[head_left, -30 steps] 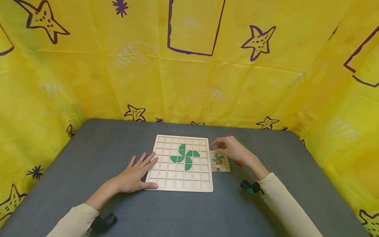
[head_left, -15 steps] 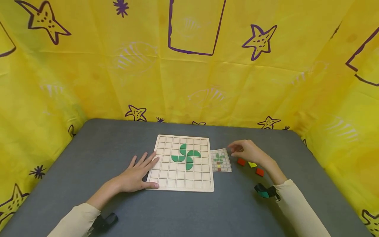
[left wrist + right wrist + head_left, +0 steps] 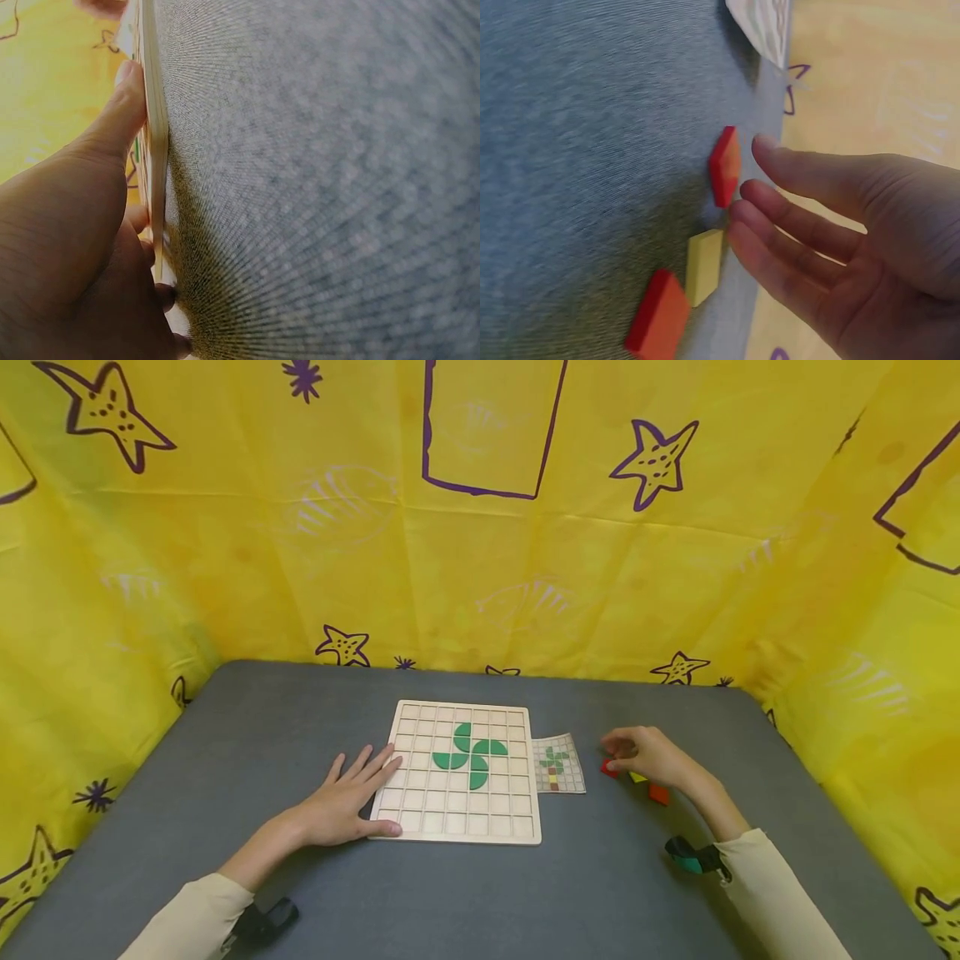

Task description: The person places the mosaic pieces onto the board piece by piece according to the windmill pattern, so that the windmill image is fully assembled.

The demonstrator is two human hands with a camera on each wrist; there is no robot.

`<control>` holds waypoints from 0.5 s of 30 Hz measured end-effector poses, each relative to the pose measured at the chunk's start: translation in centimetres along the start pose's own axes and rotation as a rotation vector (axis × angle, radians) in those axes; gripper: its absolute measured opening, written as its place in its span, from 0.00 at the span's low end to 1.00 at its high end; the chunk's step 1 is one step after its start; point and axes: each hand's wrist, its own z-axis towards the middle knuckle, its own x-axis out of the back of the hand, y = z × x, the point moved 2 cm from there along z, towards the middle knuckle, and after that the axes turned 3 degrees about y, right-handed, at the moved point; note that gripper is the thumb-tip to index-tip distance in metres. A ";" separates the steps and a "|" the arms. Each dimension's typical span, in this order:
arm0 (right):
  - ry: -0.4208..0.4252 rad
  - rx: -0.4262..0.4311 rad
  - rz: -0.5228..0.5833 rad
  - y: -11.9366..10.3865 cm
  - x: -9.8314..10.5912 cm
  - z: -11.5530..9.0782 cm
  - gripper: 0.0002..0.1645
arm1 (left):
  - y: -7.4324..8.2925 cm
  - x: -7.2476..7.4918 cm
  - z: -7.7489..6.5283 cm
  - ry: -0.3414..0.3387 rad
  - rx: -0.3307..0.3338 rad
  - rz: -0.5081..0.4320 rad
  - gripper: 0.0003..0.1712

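A pale wooden grid board (image 3: pixel 420 827) lies on the table, with several green quarter-round pieces (image 3: pixel 450 761) set into it like a pinwheel. My left hand (image 3: pixel 337 806), fingers spread, rests on the board's left edge; in the left wrist view the thumb lies along its rim. Just above a red square tile (image 3: pixel 724 166) is my right hand (image 3: pixel 652 756), its fingers loosely bent and apart from the thumb, nothing between them. Close by lie a yellow tile (image 3: pixel 703 268) and a second red tile (image 3: pixel 660 319); the hand partly covers the tiles in the head view.
Tucked against the board's right side is a small pattern card (image 3: pixel 570 777), printed with a green pinwheel above red and yellow squares; its far corner curls up. A yellow printed cloth (image 3: pixel 465 560) hangs behind the grey table (image 3: pixel 465 902).
From over the card, my right hand has moved right and toward me to the tiles. The card, earlier under that hand, is now uncovered. My left hand stays on the board.
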 end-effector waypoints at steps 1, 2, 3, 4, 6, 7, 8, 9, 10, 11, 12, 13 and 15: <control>0.003 0.006 -0.003 0.1 -0.1 -0.1 0.20 | -0.1 0.0 0.0 0.003 -0.001 0.001 0.58; 0.012 0.020 -0.008 0.1 -0.3 -0.2 0.20 | -0.1 0.0 -0.1 0.006 -0.002 0.004 0.58; 0.018 0.025 -0.014 0.1 -0.4 -0.3 0.20 | -0.1 0.0 -0.1 0.008 -0.003 0.003 0.58; 0.024 0.026 -0.022 0.1 -0.5 -0.4 0.21 | -0.1 0.0 -0.1 0.008 -0.003 0.001 0.58; 0.036 0.029 -0.039 0.1 -0.6 -0.5 0.21 | -0.1 0.0 -0.1 0.006 -0.005 -0.005 0.58; 0.042 0.027 -0.043 0.1 -0.6 -0.6 0.21 | -0.1 0.0 0.0 0.005 -0.005 -0.009 0.58; 0.045 0.025 -0.046 0.1 -0.6 -0.6 0.21 | -0.1 0.0 0.0 0.003 -0.004 -0.010 0.58; 0.042 0.020 -0.044 0.0 -0.6 -0.6 0.20 | -0.1 0.0 0.0 0.001 -0.003 -0.014 0.58; 0.045 0.019 -0.042 0.0 -0.6 -0.6 0.20 | -0.1 0.0 0.0 0.000 0.000 -0.014 0.58; 0.049 0.021 -0.041 -0.1 -0.6 -0.6 0.19 | -0.1 0.0 0.0 -0.001 0.002 -0.012 0.58; 0.054 0.012 -0.039 -0.1 -0.7 -0.6 0.18 | -0.1 0.0 0.0 -0.001 0.003 -0.012 0.59; 0.058 0.015 -0.035 -0.1 -0.6 -0.6 0.18 | -0.1 0.0 0.0 -0.001 0.004 -0.012 0.59; 0.071 0.017 -0.027 -0.2 -0.5 -0.7 0.17 | -0.1 0.0 0.0 -0.001 0.004 -0.010 0.59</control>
